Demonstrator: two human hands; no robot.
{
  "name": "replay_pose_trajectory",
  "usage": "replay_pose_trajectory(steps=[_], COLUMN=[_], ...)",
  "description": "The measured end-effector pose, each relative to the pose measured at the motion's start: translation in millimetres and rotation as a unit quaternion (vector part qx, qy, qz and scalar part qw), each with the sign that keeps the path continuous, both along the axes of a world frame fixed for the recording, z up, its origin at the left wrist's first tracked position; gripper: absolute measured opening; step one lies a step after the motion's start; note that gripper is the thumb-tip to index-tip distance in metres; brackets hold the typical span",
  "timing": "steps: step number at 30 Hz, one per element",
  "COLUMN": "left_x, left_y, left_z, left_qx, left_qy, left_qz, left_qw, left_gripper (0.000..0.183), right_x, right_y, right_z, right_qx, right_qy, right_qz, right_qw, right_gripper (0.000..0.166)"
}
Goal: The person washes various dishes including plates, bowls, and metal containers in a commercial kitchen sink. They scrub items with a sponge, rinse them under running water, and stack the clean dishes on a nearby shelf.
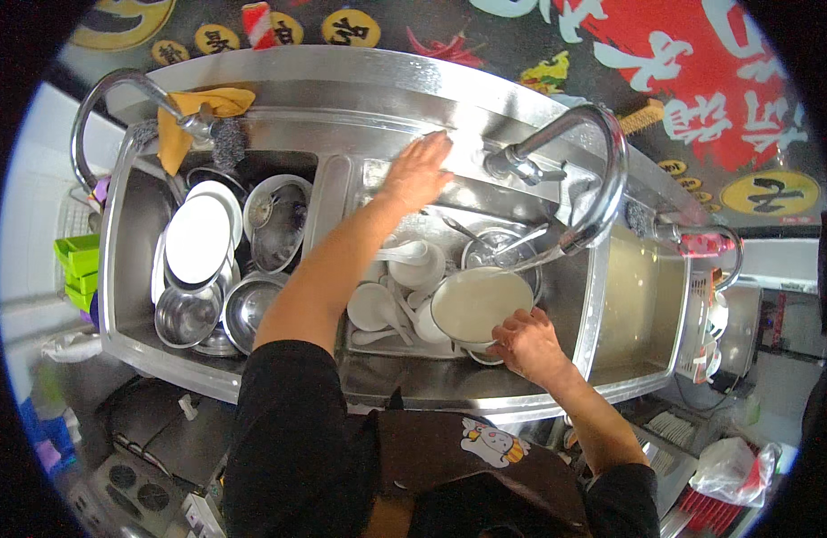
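Note:
In the middle basin of a stainless steel sink, my right hand (531,343) grips the near rim of a round bowl (482,304) with pale, cloudy contents. Water runs from the curved faucet (612,175) towards its far edge. My left hand (420,169) lies flat, fingers spread, on or just over the steel ledge behind the basin, holding nothing visible. Left of the bowl are white ceramic spoons (403,252) and small white bowls (372,306) on a tray. Behind it a metal bowl (501,249) has metal utensils in it.
The left basin holds stacked white plates (198,239), steel bowls (188,316) and an oval dish (277,222). A yellow cloth (178,138) and a grey scourer (229,142) hang by the left faucet (117,81). Cloudy water (632,302) fills the right basin.

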State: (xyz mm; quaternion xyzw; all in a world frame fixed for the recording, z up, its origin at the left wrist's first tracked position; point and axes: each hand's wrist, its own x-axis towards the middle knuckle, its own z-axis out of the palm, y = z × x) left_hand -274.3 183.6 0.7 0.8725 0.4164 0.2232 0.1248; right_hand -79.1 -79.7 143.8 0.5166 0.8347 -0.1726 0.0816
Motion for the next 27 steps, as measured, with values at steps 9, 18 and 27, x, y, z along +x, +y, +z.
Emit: replay_pose_trajectory(steps=[9, 18, 27], left_x=[-190, -144, -62], left_y=[26, -111, -230], left_z=[11, 62, 32], left_qx=[0.009, -0.229, -0.773], left_qy=[0.128, 0.0, -0.427], left_qz=[0.193, 0.173, 0.074], left_qw=[0.973, 0.958, 0.463], left_gripper=[0.065, 0.047, 0.057], right_x=[-2, -27, -50], right_y=[9, 2, -11], right_z=[15, -1, -6], right_qx=[0.051, 0.046, 0.107], right_qy=[0.046, 0.159, 0.045], right_qz=[-0.008, -0.132, -0.025], right_qw=[0.998, 0.977, 0.993], right_gripper=[0.018, 0.024, 0.034])
